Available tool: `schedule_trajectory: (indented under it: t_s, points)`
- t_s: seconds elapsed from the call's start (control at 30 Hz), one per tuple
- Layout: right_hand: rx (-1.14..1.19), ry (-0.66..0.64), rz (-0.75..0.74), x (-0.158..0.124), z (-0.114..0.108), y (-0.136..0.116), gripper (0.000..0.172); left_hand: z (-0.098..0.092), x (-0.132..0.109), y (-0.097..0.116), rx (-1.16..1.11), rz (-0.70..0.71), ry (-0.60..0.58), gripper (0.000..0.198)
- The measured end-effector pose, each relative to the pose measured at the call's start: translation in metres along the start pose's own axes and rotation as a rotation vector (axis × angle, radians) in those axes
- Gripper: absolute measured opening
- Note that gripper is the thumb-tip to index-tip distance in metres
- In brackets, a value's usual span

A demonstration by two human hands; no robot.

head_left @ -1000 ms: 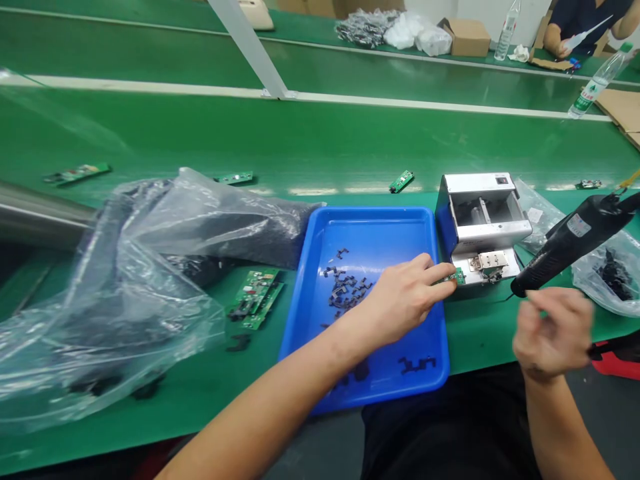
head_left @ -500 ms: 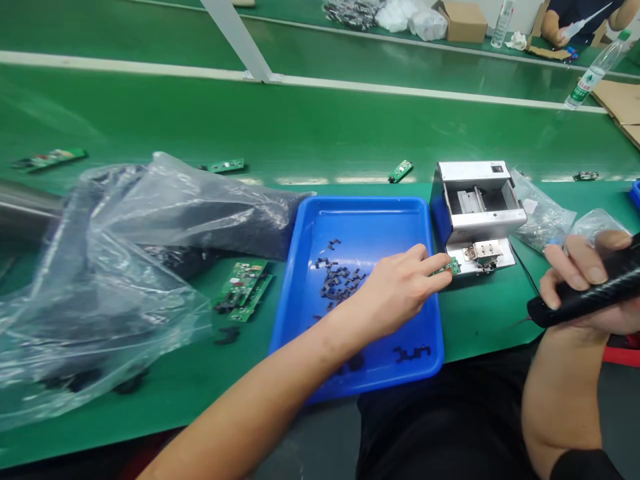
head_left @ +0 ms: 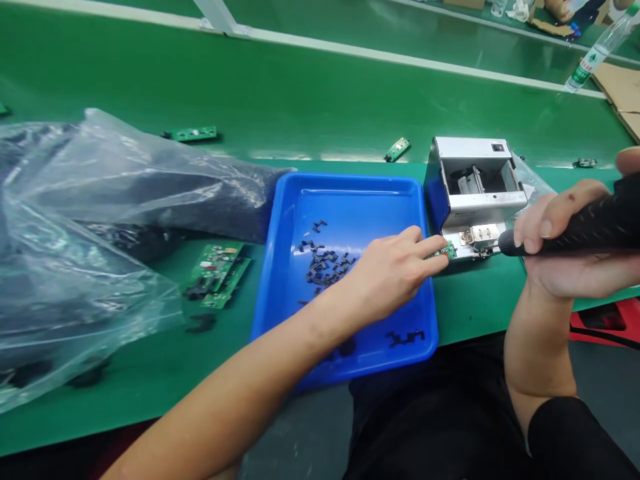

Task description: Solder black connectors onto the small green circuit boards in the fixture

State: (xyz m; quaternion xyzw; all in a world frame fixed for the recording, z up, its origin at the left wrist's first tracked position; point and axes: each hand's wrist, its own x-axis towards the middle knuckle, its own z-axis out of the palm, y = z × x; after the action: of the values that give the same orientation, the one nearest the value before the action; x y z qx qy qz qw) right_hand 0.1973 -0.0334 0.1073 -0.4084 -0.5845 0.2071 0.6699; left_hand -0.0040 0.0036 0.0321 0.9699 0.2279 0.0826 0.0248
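Observation:
My left hand point(head_left: 395, 270) reaches over the blue tray point(head_left: 350, 183) and pinches a small green circuit board point(head_left: 449, 251) beside the front of a silver screw feeder machine point(head_left: 480, 200). My right hand point(head_left: 565, 240) is wrapped round a black electric screwdriver point(head_left: 595, 227). The screwdriver lies nearly level, its nose pointing left at the small metal block point(head_left: 484, 233) on the feeder's front; whether the bit touches a screw is too small to tell. Small black plastic clips point(head_left: 330, 267) lie scattered in the tray.
Left of the tray are stacked circuit boards point(head_left: 215, 270) and a large clear plastic bag point(head_left: 90, 200) of dark parts. More boards point(head_left: 193, 134) rest along the back. A water bottle point(head_left: 595, 60) stands far right, near cardboard. Part of another person point(head_left: 565, 8) shows at the top right.
My right hand has brought the screwdriver left and up to the feeder's front. My left hand stays beside the feeder with the circuit board. The view has shifted slightly.

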Motion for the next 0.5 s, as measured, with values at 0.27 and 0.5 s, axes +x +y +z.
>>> schedule_trajectory:
  t_s: [0.27, 0.5]
  points:
    - [-0.021, -0.022, -0.028, -0.0015, -0.0005, 0.0101, 0.085, -0.0004, 0.0014, 0.0006, 0.008, 0.003, -0.004, 0.034]
    - [0.01, -0.082, -0.013, -0.0037, 0.0017, 0.0113, 0.095, -0.0001, 0.0017, 0.0018, 0.005, 0.0, -0.012, 0.036]
